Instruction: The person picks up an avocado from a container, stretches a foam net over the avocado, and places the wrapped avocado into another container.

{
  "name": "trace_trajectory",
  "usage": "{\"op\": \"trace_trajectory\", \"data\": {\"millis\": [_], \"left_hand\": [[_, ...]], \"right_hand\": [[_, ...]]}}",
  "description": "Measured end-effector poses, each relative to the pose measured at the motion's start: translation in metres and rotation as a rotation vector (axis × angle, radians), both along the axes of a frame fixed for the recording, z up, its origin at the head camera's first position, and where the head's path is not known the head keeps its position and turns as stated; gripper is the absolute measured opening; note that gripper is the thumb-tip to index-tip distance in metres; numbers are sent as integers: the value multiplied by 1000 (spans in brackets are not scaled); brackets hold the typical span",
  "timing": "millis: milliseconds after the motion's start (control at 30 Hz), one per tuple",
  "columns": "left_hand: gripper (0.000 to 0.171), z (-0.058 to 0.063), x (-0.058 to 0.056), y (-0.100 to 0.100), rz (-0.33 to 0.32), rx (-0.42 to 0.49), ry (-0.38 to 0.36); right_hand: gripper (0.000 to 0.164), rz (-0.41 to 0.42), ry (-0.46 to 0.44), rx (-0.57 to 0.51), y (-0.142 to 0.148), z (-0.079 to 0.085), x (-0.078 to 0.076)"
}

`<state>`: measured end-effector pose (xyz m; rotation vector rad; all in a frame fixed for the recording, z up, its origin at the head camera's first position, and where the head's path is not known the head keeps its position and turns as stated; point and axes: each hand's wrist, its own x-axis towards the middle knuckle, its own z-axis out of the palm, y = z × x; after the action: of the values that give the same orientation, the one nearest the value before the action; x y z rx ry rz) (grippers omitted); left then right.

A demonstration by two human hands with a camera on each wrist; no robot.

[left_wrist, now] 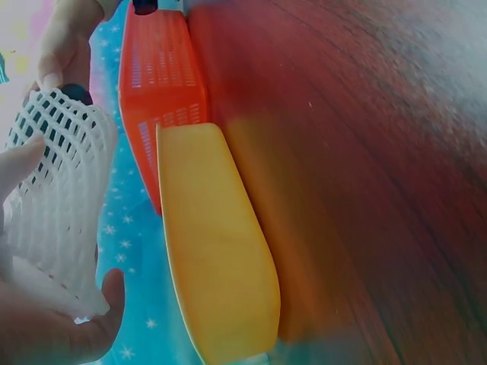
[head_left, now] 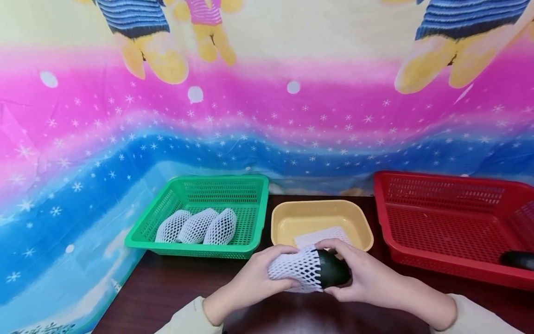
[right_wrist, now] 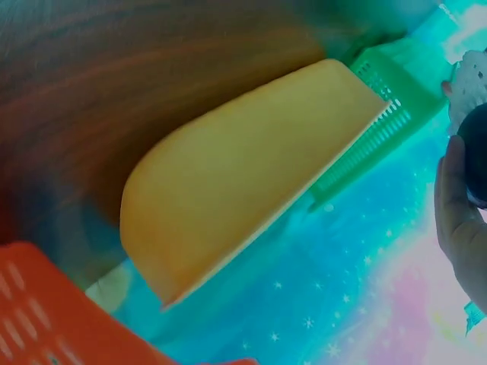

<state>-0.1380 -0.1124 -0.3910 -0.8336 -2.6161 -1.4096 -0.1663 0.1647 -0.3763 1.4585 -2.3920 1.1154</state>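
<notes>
Over the table's front, a dark, glossy oblong fruit or vegetable (head_left: 335, 269) sits partly inside a white foam net sleeve (head_left: 298, 270). My left hand (head_left: 260, 278) grips the sleeve, thumb and fingers curled round its left end; the left wrist view also shows the sleeve (left_wrist: 61, 182) in that hand. At the other end, my right hand (head_left: 367, 273) holds the bare dark end between thumb and fingers. In the right wrist view the dark end (right_wrist: 476, 156) shows only partly, at the frame edge. The part inside the net is mostly hidden.
A green basket (head_left: 196, 251) at left contains three net-wrapped pieces (head_left: 221, 227). Behind the hands, a yellow tray (head_left: 288, 208) holds flat white foam netting (head_left: 323, 235). At right stands a red basket (head_left: 442, 260) with another dark oblong piece (head_left: 517, 260). A printed cloth hangs behind.
</notes>
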Motion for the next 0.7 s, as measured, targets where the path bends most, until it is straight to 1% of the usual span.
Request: {"op": "trace_trajectory", "data": {"millis": [67, 200, 267, 400, 467, 600, 700], "left_hand": [[51, 1, 0, 1, 16, 7, -13], [48, 2, 1, 0, 49, 28, -61], [48, 2, 2, -1, 55, 41, -84], [52, 3, 1, -2, 41, 58, -123], [55, 3, 2, -1, 32, 62, -135], [60, 4, 2, 1, 11, 58, -131], [64, 5, 1, 3, -3, 45, -120]], "right_hand": [[80, 10, 3, -22, -1, -1, 0], [84, 35, 58, -52, 1, 0, 0], [85, 41, 66, -59, 3, 1, 1], [83, 59, 64, -100, 6, 2, 0], [76, 63, 74, -125, 7, 1, -1], [65, 67, 80, -148, 8, 1, -1], [65, 80, 71, -151, 8, 0, -2]]}}
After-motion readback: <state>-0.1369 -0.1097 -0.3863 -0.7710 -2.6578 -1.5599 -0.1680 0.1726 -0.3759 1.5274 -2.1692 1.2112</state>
